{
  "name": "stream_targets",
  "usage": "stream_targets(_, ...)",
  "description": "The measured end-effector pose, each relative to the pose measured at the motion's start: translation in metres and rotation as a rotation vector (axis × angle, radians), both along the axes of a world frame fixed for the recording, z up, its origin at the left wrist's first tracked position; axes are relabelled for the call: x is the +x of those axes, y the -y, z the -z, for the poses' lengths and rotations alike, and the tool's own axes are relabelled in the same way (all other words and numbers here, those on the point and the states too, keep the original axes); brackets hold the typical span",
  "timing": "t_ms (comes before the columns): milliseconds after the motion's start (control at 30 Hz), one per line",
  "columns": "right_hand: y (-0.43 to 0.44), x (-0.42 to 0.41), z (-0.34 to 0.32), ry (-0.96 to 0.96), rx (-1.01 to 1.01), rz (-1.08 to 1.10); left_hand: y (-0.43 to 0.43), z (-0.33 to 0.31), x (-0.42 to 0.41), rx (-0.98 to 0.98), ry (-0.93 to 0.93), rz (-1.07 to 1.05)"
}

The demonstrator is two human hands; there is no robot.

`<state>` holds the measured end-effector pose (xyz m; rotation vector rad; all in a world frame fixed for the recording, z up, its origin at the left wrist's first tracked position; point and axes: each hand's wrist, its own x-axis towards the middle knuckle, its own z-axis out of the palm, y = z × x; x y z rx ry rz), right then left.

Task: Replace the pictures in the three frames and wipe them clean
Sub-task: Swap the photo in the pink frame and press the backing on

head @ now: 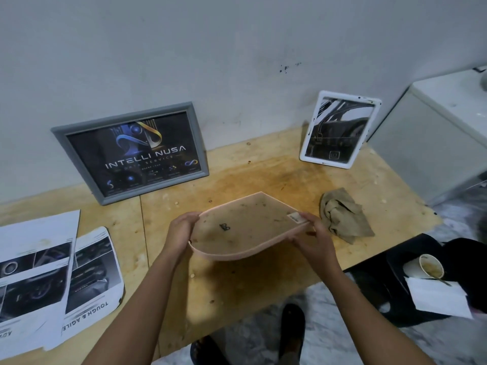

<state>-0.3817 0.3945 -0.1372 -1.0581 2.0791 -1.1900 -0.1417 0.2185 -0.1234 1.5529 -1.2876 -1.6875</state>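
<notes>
I hold a pink frame [245, 227] flat above the wooden table [237, 280], its brown backing board facing up. My left hand [181, 230] grips its left edge and my right hand [313, 235] grips its right edge. A grey frame [131, 154] with a dark "Intelli Nusa" picture leans on the wall at the back left. A white frame [340, 130] with a black-and-white picture leans on the wall at the back right. A crumpled tan cloth [342, 214] lies right of the pink frame. Printed pictures [52, 280] lie at the table's left.
A white appliance [442, 133] stands at the table's right end. A black stool [411, 280] near the front right carries a used paper cup [429, 267] and a white napkin [440, 296]. Sandalled feet [290, 330] show below the table's front edge.
</notes>
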Motion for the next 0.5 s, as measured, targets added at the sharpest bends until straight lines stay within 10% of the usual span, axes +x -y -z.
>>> stream_targets(200, 0.045, -0.006, -0.041, 0.010, -0.116, 0.081, 0.010, -0.025, -0.013, 0.343, -0.558, -0.269)
stream_targets(500, 0.093, -0.008, -0.073, 0.169, -0.039, 0.197, 0.011, -0.054, -0.025, -0.099, -0.442, -0.139)
